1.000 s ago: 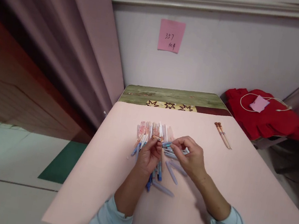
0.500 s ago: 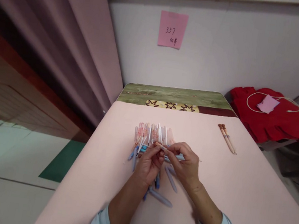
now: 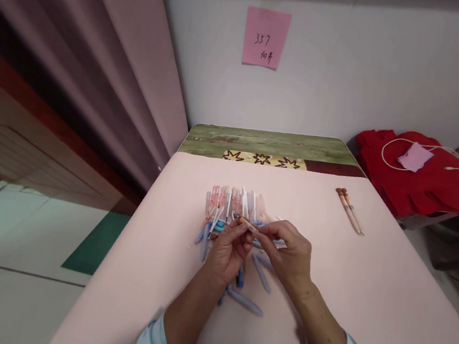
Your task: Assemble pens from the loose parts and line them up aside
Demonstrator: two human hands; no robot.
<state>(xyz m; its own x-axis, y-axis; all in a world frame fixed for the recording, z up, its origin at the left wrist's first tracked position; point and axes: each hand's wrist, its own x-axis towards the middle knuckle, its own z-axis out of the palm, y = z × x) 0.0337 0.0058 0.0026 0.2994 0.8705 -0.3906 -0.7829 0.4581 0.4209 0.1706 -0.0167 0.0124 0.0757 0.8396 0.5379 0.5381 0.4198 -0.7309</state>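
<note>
Pink tabletop [image 3: 364, 307] | left fingers [image 3: 233, 233], right fingers [image 3: 268, 248] | pinching pen part [image 3: 248, 224] (orangey)

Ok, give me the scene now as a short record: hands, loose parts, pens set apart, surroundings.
Left hand: pinching a small tan-and-brown piece
Right hand: fingertips on the same piece
Loose parts: pinkish tubes beyond the hands; blue-grey barrels nearer the wearer
Set apart: two brown-topped pens, side by side, right of the hands
Wall: pink note marked 357
Beside table, right: red cloth
</note>
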